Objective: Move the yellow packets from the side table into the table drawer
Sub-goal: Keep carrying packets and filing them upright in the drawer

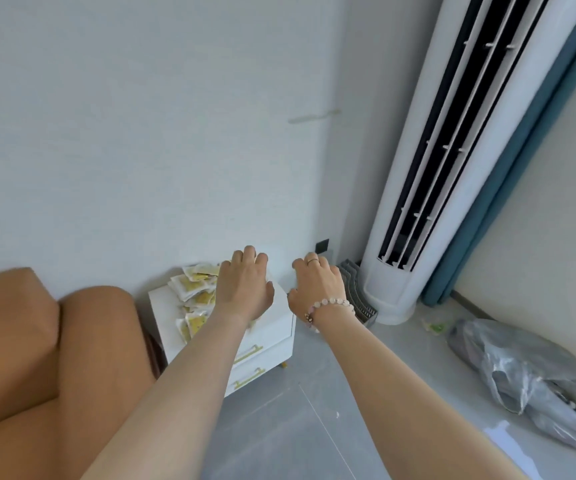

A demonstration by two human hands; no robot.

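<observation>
Reach under way, nothing gathered. The yellow packets (195,289) lie heaped on the side table (279,303), lower centre of frame, and the top drawer (276,341) looks closed. The left hand (245,285) hovers at the heap's right edge, the right hand (317,285) just right of the table. Both have loosely curled fingers and hold nothing. Next move, likely: pull the drawer open.
</observation>
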